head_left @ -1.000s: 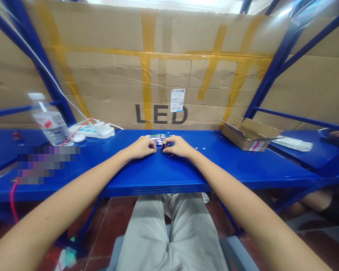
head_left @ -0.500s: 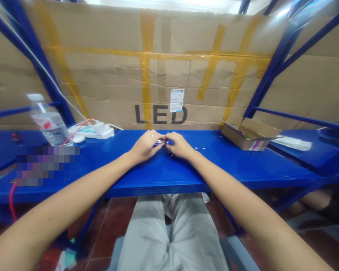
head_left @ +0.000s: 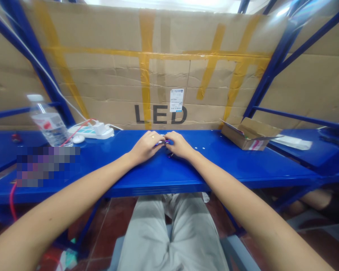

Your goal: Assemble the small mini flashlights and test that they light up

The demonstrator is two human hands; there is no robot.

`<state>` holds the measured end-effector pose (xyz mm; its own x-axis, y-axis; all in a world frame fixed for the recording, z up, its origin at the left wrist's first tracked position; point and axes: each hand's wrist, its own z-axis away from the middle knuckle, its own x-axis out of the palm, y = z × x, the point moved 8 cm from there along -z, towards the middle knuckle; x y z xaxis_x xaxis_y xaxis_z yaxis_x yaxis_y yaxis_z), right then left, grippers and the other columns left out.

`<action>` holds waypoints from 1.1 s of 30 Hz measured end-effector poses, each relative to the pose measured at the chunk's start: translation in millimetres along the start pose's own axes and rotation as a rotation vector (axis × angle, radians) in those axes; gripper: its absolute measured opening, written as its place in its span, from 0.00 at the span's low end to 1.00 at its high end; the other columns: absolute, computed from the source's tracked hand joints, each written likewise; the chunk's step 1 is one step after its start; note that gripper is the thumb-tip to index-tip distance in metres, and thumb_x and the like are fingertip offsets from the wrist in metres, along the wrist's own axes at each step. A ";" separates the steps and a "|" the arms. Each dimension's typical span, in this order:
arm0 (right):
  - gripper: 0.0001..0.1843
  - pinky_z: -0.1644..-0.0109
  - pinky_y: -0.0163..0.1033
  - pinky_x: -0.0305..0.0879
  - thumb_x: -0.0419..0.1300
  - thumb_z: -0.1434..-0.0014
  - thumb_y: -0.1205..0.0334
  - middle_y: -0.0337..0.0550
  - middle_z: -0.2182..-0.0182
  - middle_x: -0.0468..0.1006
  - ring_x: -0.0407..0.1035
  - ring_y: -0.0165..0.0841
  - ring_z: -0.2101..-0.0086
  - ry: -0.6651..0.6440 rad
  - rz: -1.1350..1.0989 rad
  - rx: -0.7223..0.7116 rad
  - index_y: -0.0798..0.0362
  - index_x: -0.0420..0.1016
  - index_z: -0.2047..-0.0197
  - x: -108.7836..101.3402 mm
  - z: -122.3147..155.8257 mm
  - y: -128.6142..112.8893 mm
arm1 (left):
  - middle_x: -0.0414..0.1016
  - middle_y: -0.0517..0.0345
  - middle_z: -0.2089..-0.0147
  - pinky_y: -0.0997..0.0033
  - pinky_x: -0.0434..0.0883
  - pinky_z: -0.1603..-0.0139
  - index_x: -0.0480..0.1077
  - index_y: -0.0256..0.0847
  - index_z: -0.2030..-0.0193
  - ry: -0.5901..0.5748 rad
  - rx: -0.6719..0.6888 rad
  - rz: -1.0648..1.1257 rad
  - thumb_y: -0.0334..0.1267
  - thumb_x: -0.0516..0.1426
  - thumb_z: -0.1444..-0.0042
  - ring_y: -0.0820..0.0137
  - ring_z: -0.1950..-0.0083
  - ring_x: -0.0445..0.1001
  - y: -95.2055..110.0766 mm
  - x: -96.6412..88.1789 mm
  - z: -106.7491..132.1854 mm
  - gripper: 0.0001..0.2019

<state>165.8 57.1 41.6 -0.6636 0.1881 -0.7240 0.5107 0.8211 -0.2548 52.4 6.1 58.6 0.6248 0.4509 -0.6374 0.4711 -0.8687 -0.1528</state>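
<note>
Two hands met near the back of the blue table [head_left: 158, 173]: my left hand [head_left: 145, 146] and right hand [head_left: 180, 145] each pinched one small bundle of shiny sticks [head_left: 163, 142] between curled fingertips, low over the top. I judged the work mid-way at most, as I saw nothing set aside as done. To the left stood a water bottle [head_left: 49, 122] and a power strip [head_left: 92, 131], and to the right an open cardboard box [head_left: 250, 133]. A taped cardboard wall [head_left: 107, 75] marked LED closed off the back.

- Cardboard sheet [head_left: 169, 75], far side of the bench: showing "LED" in large black capitals, low centre.
- White sticker label [head_left: 176, 100], sitting just above the "D": carrying print too small to read.
- Water bottle [head_left: 49, 124], far left: bearing a red-and-white label, wording blurred.
</note>
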 end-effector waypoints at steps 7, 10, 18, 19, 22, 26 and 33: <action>0.10 0.52 0.44 0.62 0.57 0.46 0.73 0.46 0.63 0.78 0.66 0.39 0.60 0.033 -0.033 0.007 0.52 0.73 0.63 -4.1 1.1 -0.9 | 0.78 0.48 0.53 0.61 0.68 0.51 0.71 0.40 0.55 -0.013 -0.045 -0.045 0.36 0.56 0.33 0.62 0.52 0.74 -4.2 -0.4 -0.2 0.05; 0.10 0.51 0.44 0.62 0.57 0.46 0.74 0.46 0.62 0.78 0.67 0.39 0.60 0.043 -0.018 0.004 0.52 0.74 0.62 -5.0 0.8 -0.4 | 0.78 0.48 0.55 0.60 0.68 0.51 0.71 0.39 0.56 -0.019 -0.067 -0.051 0.37 0.57 0.34 0.61 0.53 0.74 -6.4 -0.4 0.1 0.05; 0.13 0.51 0.45 0.64 0.58 0.45 0.73 0.46 0.62 0.72 0.68 0.39 0.59 0.060 -0.027 -0.013 0.53 0.79 0.58 -7.0 2.4 0.0 | 0.78 0.53 0.59 0.61 0.69 0.52 0.71 0.40 0.56 -0.083 -0.155 -0.005 0.34 0.57 0.35 0.63 0.56 0.74 -17.7 8.5 5.2 0.03; 0.14 0.51 0.44 0.65 0.58 0.44 0.72 0.46 0.62 0.71 0.68 0.38 0.59 0.071 -0.052 -0.006 0.53 0.80 0.57 -8.3 2.9 0.7 | 0.78 0.53 0.59 0.61 0.69 0.52 0.71 0.40 0.56 -0.081 -0.181 0.005 0.34 0.58 0.36 0.63 0.56 0.74 -20.7 8.7 6.1 0.03; 0.16 0.53 0.43 0.66 0.58 0.44 0.71 0.44 0.63 0.70 0.68 0.37 0.61 0.092 -0.088 0.013 0.53 0.81 0.54 -10.8 3.8 2.9 | 0.78 0.54 0.60 0.62 0.70 0.53 0.71 0.41 0.58 -0.072 -0.287 0.050 0.35 0.58 0.37 0.64 0.58 0.75 -31.3 8.4 8.9 0.03; 0.17 0.52 0.44 0.66 0.55 0.41 0.72 0.45 0.63 0.70 0.68 0.37 0.61 0.087 -0.091 0.014 0.54 0.81 0.53 -11.0 3.0 3.8 | 0.78 0.56 0.62 0.64 0.72 0.56 0.70 0.41 0.58 -0.089 -0.387 0.133 0.35 0.59 0.38 0.65 0.60 0.76 -39.6 10.7 11.5 0.03; 0.09 0.52 0.44 0.66 0.57 0.42 0.69 0.46 0.61 0.78 0.70 0.38 0.59 0.052 -0.198 0.102 0.54 0.75 0.59 -9.0 2.5 9.4 | 0.79 0.58 0.63 0.67 0.73 0.60 0.71 0.41 0.59 -0.114 -0.439 0.216 0.35 0.59 0.41 0.67 0.64 0.78 -43.2 19.2 15.7 0.03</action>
<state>177.9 61.9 44.0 -0.7827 0.0583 -0.6197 0.4180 0.7869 -0.4540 34.3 49.0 41.1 0.6764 0.2238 -0.7017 0.5716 -0.7603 0.3085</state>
